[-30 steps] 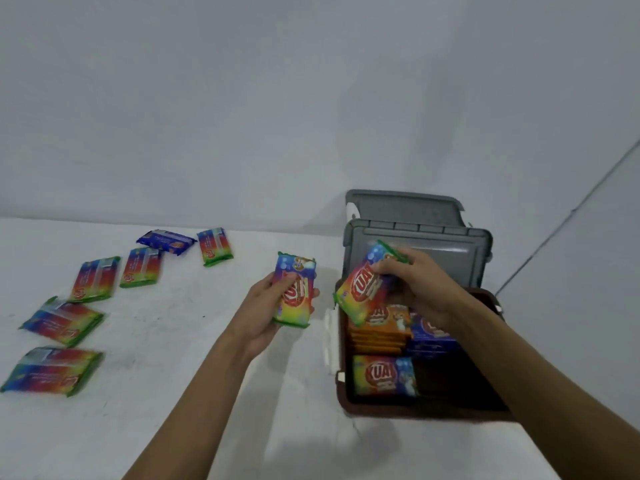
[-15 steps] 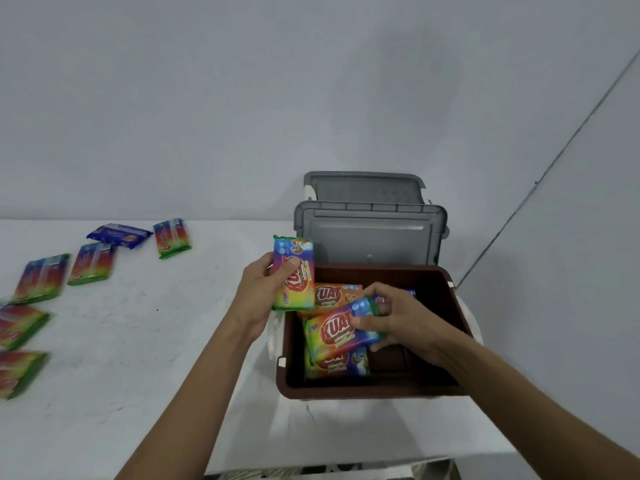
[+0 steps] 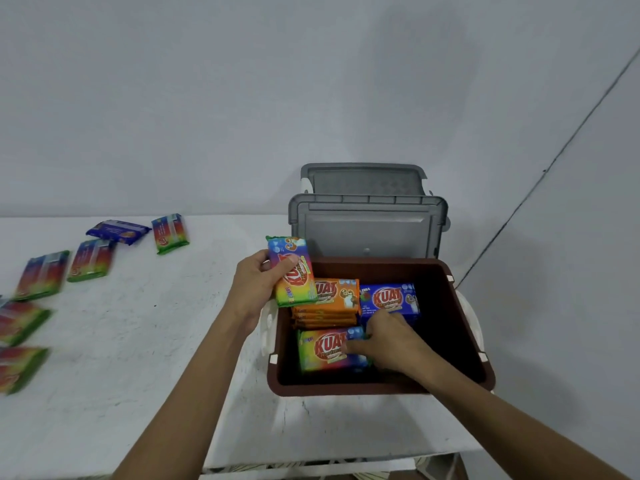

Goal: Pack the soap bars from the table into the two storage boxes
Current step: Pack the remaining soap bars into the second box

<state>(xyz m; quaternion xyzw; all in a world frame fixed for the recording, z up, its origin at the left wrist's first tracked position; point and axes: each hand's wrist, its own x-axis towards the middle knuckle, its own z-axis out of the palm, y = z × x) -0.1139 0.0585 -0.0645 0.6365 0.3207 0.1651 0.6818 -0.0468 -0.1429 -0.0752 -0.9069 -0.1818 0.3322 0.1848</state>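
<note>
Rainbow soap bar [image 3: 323,351] lies flat in the front-left corner of the brown box [image 3: 381,389], with the right hand [image 3: 389,341] pinching its right end. Orange stack [image 3: 329,301] and a blue bar [image 3: 391,301] sit just behind it. Left hand [image 3: 254,287] grips a second rainbow bar [image 3: 292,271] upright over the box's left rim. Loose bars [image 3: 91,259] are lying off to the left on the worktop [image 3: 145,341].

Entry 1: rainbow soap bar [image 3: 323,349], in right hand [image 3: 388,344], lowered from mid-air into brown box [image 3: 346,389], now flat at near left.
Entry 2: second bar [image 3: 291,271], in left hand [image 3: 256,285], moved right to the box's far-left corner.
</note>
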